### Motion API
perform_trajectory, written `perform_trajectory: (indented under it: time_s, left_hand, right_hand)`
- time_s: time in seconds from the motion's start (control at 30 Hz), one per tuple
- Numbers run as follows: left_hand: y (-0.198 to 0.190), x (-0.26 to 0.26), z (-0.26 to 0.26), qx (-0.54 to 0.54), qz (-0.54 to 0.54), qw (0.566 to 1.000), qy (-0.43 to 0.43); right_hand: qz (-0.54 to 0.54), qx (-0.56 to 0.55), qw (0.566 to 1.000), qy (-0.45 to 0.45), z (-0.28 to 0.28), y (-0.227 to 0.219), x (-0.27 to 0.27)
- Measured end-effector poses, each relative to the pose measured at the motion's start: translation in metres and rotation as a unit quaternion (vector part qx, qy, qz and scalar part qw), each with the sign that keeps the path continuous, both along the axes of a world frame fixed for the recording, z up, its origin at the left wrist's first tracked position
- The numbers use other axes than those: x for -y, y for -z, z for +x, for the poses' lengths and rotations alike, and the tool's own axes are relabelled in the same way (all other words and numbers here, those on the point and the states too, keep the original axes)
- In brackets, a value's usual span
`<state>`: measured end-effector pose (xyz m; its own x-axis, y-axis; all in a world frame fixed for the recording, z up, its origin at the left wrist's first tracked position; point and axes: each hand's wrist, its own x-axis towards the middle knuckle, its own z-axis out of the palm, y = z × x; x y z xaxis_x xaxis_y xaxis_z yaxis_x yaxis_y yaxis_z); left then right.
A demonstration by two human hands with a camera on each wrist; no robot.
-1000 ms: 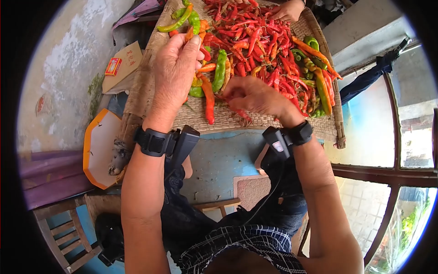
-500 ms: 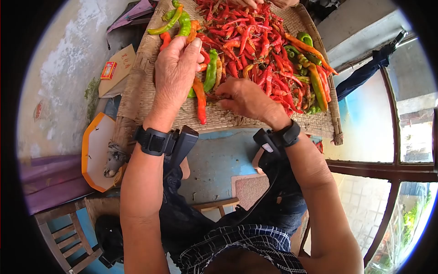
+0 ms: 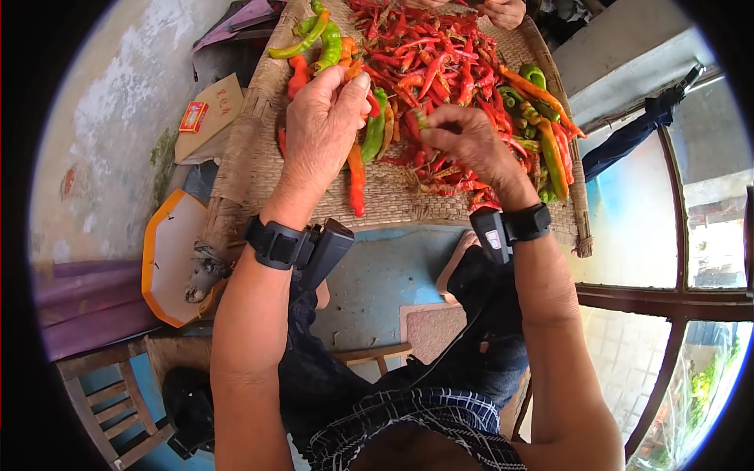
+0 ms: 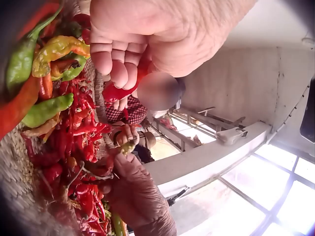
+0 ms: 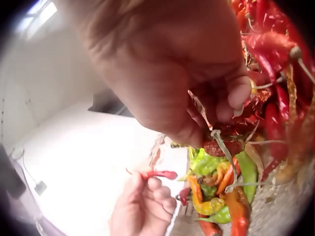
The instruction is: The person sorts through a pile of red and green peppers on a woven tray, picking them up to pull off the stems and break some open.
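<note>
The person's left hand [image 3: 328, 132] is over the left side of the woven mat [image 3: 377, 206], thumb and fingers pinching a red pepper [image 5: 165, 174] with its thin stem showing. The right hand [image 3: 481, 151] is to the right of it, well apart, bent over the near part of the red heap [image 3: 444, 59]; its thumb and finger pinch a small pepper [image 3: 423, 119], yellowish at the end, the rest hard to make out.

Close by the left hand, an orange pepper [image 3: 357, 184] points toward the near edge, and a green pepper [image 3: 375, 135] lies just right of the fingers. Curved green ones [image 3: 331, 49] sit just beyond that hand. The heap spreads over the middle and far part of the mat, with a mixed bunch [image 3: 555, 149], green, orange and red, along its right side.

Across at the far edge I see another person's hands [image 3: 503, 11], partly cut off; I can't tell how they grip. To the left, a small red box [image 3: 194, 117] rests on a card [image 3: 220, 106], with an orange-rimmed tray [image 3: 147, 255] nearer. A dark umbrella [image 3: 640, 132] hangs on the right by the window [image 3: 636, 212].
</note>
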<state>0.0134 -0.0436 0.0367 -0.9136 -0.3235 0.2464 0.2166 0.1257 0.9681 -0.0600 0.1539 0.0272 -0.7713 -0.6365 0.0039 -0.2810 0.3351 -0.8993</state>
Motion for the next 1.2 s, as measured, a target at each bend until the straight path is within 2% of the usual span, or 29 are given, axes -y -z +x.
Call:
perform_trajectory:
  time_s: [0.03, 0.07, 0.13, 0.27, 0.3, 0.33, 0.4, 0.47, 0.53, 0.57, 0.6, 0.67, 0.73, 0.77, 0.8, 0.83, 0.87, 0.9, 0.93, 0.97, 1.03, 1.1, 1.17, 1.2]
  left_hand:
    - [0.001, 0.001, 0.0, 0.013, -0.005, 1.0, 0.007]
    - [0.002, 0.001, 0.001, 0.026, -0.01, 0.999, 0.015]
    - [0.008, 0.001, 0.0, 0.023, -0.043, 0.999, 0.016]
    - [0.01, -0.003, 0.0, 0.032, -0.114, 0.992, 0.046]
    - [0.013, -0.004, -0.004, 0.021, -0.176, 0.983, 0.047]
    - [0.015, -0.004, -0.005, 0.018, -0.176, 0.983, 0.049]
    - [0.016, -0.009, -0.004, 0.074, -0.189, 0.976, 0.082]
    - [0.014, -0.016, -0.004, 0.086, -0.186, 0.975, 0.091]
    - [0.014, -0.021, -0.006, 0.081, -0.175, 0.974, 0.119]
    - [0.012, -0.024, -0.006, 0.1, -0.152, 0.974, 0.133]
    - [0.013, -0.026, -0.007, 0.099, -0.155, 0.973, 0.136]
    - [0.018, -0.029, -0.01, 0.074, -0.182, 0.97, 0.143]
    - [0.019, -0.034, -0.01, 0.085, -0.164, 0.971, 0.15]
    - [0.019, -0.037, -0.011, 0.093, -0.144, 0.974, 0.15]
    - [0.02, -0.038, -0.012, 0.093, -0.145, 0.973, 0.152]
    - [0.022, -0.04, -0.014, 0.081, -0.158, 0.974, 0.142]
    - [0.024, -0.04, -0.016, 0.07, -0.171, 0.974, 0.131]
    - [0.026, -0.041, -0.018, 0.069, -0.172, 0.974, 0.133]
    - [0.028, -0.041, -0.019, 0.067, -0.183, 0.971, 0.137]
    - [0.03, -0.042, -0.019, 0.066, -0.195, 0.968, 0.141]
    - [0.033, -0.043, -0.021, 0.07, -0.195, 0.968, 0.144]
    - [0.033, -0.046, -0.021, 0.074, -0.193, 0.967, 0.146]
    - [0.028, -0.048, -0.018, 0.086, -0.201, 0.965, 0.146]
    - [0.028, -0.049, -0.018, 0.086, -0.201, 0.964, 0.148]
  right_hand:
    - [-0.049, 0.054, 0.996, 0.045, -0.002, -0.005, -0.006]
    - [-0.047, 0.052, 0.997, 0.044, -0.004, -0.006, -0.011]
    - [-0.168, 0.122, 0.972, 0.114, -0.008, -0.006, -0.023]
    - [-0.236, 0.082, 0.959, 0.133, -0.013, -0.004, -0.038]
    - [-0.205, 0.082, 0.965, 0.14, -0.012, -0.005, -0.042]
    - [-0.175, 0.086, 0.969, 0.154, -0.009, -0.007, -0.041]
    - [-0.129, 0.017, 0.98, 0.154, -0.007, 0.0, -0.042]
    - [-0.138, 0.0, 0.977, 0.165, -0.006, 0.001, -0.046]
    - [-0.118, 0.062, 0.981, 0.143, -0.002, -0.011, -0.05]
    - [-0.093, 0.125, 0.983, 0.094, -0.003, -0.015, -0.055]
    - [-0.096, 0.124, 0.983, 0.097, -0.004, -0.016, -0.057]
    - [0.035, 0.159, 0.987, 0.003, -0.006, -0.015, -0.06]
    - [0.02, 0.138, 0.99, 0.022, -0.016, -0.011, -0.057]
    - [-0.152, 0.107, 0.976, 0.117, -0.021, -0.008, -0.051]
    - [-0.317, 0.07, 0.923, 0.207, -0.024, -0.008, -0.047]
    - [-0.237, -0.026, 0.945, 0.223, -0.029, -0.009, -0.055]
    - [-0.238, -0.026, 0.944, 0.225, -0.029, -0.011, -0.061]
    - [-0.062, -0.157, 0.967, 0.192, -0.028, -0.012, -0.065]
    - [0.117, -0.279, 0.942, 0.148, -0.02, -0.021, -0.064]
    - [0.226, -0.171, 0.95, 0.129, -0.011, -0.028, -0.06]
    - [0.221, -0.294, 0.921, 0.128, -0.015, 0.024, -0.064]
    - [0.204, -0.335, 0.912, 0.123, -0.012, 0.035, -0.061]
    - [0.173, -0.146, 0.97, 0.086, -0.009, 0.028, -0.055]
    - [0.173, -0.146, 0.97, 0.087, -0.008, 0.024, -0.056]
